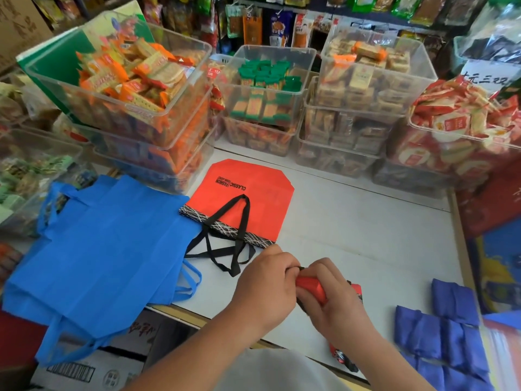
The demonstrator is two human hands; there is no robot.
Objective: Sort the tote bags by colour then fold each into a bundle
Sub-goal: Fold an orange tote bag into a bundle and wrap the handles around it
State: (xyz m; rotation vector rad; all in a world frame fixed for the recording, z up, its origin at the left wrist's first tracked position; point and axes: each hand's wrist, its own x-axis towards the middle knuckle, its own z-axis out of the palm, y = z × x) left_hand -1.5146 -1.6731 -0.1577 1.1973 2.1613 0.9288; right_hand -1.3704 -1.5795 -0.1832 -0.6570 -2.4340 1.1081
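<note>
- R hand is seen nearest, fingers clamped round red bundle; the bundle's end is pinched by L hand, fingers curled tight.
- Step judged: red tote fold approx. done, black strap prob. being tucked in.
- Purple bundles are laid right of red bundle; blue totes left, unfolded.
- Flat red tote is spread just beyond red bundle; next, bundle to be set down & this one taken.
- Snack bins are stacked farther beyond.

Both hands, left hand & right hand, grip a folded red bag over the white surface, blue bags at left.
</note>
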